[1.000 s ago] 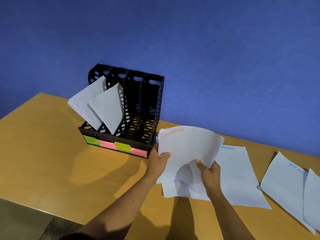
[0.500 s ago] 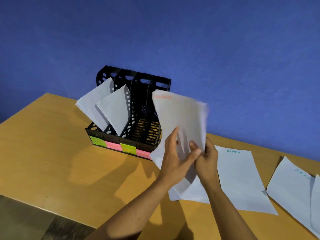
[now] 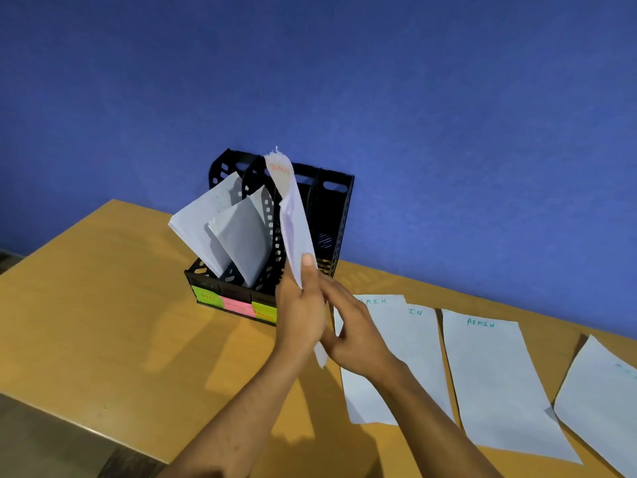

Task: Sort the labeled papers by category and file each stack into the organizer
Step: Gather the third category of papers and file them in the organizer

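Stack (image 3: 293,215) is now stood up on edge, which is the big change from a second ago when it was being gathered flat off the table (image 3: 103,305) with FINANCE readable on top. Half a second back it was already tipped up in front of the organizer (image 3: 331,215), and since then it's been turned edge-on toward the camera, so only a thin sliver and a smear of orange lettering near the top can be made out.

Left hand (image 3: 300,315) is wrapped round the lower part of the stack, thumb pressed flat up the near face and the other fingers curled behind, out of sight. Right hand (image 3: 355,332) has come off its earlier grip: fingers mostly straight and close together, laid just right of the left fingers near the bottom edge. Whether they're actually touching paper can't be told.

Above the left fingertips the stack rises in front of the third slot, judging by the dividers. Left of the fingers, two slots are already filled with leaning papers (image 3: 224,229). Right of the right fingers, ADMIN sheets (image 3: 489,381) are laid out on the table, still unfiled.

So the finance pile looks squared up and ready to be dropped in; admin would be left after that.
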### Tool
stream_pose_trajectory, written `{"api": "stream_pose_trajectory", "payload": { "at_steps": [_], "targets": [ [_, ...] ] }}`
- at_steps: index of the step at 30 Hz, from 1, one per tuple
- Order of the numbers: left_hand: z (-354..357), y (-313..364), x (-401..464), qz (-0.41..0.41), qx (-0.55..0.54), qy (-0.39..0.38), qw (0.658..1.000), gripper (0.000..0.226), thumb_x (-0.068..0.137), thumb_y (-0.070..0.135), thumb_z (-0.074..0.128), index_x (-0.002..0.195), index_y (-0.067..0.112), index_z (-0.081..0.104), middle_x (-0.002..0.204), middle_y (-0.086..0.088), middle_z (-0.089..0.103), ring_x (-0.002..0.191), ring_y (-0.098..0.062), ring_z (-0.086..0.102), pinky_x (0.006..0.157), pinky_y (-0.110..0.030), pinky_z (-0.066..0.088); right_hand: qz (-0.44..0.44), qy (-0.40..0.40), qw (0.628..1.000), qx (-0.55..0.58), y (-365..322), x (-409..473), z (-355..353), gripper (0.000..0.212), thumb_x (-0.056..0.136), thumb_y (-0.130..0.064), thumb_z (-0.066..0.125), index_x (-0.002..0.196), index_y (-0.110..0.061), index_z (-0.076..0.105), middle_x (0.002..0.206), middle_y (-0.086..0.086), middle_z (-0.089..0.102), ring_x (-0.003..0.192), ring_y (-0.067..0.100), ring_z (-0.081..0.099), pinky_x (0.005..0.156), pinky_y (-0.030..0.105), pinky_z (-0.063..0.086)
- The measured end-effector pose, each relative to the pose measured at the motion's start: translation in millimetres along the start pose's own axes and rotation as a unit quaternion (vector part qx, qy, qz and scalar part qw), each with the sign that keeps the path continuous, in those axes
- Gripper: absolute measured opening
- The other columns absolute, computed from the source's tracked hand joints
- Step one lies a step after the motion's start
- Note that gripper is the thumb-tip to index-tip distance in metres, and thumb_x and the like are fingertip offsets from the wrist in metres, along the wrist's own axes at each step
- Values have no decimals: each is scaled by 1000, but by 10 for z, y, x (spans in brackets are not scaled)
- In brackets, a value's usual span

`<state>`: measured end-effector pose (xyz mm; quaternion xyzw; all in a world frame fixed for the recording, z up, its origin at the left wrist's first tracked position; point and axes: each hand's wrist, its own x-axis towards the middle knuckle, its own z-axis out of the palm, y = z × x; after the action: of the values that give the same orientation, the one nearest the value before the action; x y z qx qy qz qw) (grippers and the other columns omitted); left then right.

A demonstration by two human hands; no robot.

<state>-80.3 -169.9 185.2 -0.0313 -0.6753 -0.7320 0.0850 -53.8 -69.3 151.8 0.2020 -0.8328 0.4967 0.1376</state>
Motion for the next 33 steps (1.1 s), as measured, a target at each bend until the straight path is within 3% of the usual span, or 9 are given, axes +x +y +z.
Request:
{"api": "stream_pose_trajectory", "payload": {
  "at_steps": [2,6,12,20,25,27,29,31,33],
  "targets": [
    [-98,24,95,-1,-3,18,1000,34,99,48,38,117,28,59,100,21,66,107,-9,64,88,-23,47,15,-20,1000,2,78,25,46,69,90,-21,69,149,-27,34,154,-9,39,143,9,33,115,28,32],
    [-313,30,296,16,31,53,998,21,101,44,37,119,48,45,117,28,53,116,-1,52,104,-31,41,153,-58,984,-69,353,-54,193,73,89,-62,55,151,-41,23,158,-15,29,144,2,26,115,21,26],
    [-525,-86,657,24,89,27,995,47,100,51,32,142,31,39,134,12,52,128,-14,47,107,-37,39,244,-220,904,-274,805,-200,369,80,97,-52,49,157,-21,7,165,1,5,151,20,7,119,38,17],
    [-414,-277,1086,20,123,-36,992,49,102,47,32,146,27,34,131,16,48,119,-4,44,100,-24,34,201,-214,894,-337,948,-218,484,80,100,-41,47,156,-18,-5,165,2,-9,151,19,-11,120,34,-3],
    [-339,-474,1309,14,138,-57,989,49,101,45,32,145,23,37,129,18,48,114,4,44,88,0,33,195,-206,896,-343,969,-234,526,81,100,-36,50,156,-18,-6,165,2,-10,150,19,-13,117,31,-9],
    [-306,-588,1380,5,135,-63,989,51,102,44,33,146,19,37,135,12,49,122,-5,45,101,-15,35,194,-206,893,-349,973,-241,542,82,100,-36,50,155,-18,-8,164,2,-13,150,18,-15,117,32,-10],
    [-255,-741,1412,-12,158,-71,985,61,101,45,33,139,-1,42,139,-18,53,127,-35,48,109,-46,38,196,-204,892,-352,972,-260,557,84,99,-35,50,155,-18,-10,164,2,-15,149,18,-18,117,33,-12],
    [-217,-889,1404,-38,186,-73,979,75,101,47,32,126,-24,35,126,-47,41,115,-63,40,98,-68,31,199,-201,892,-352,963,-271,576,87,98,-34,52,155,-17,-12,163,2,-17,148,18,-19,117,34,-14],
    [-170,-1001,1360,-49,203,-77,975,76,102,45,31,121,-29,33,119,-52,39,108,-69,38,91,-73,31,199,-201,889,-358,965,-284,582,88,98,-32,53,154,-17,-13,163,2,-18,148,19,-20,116,34,-16]
  ]
}}
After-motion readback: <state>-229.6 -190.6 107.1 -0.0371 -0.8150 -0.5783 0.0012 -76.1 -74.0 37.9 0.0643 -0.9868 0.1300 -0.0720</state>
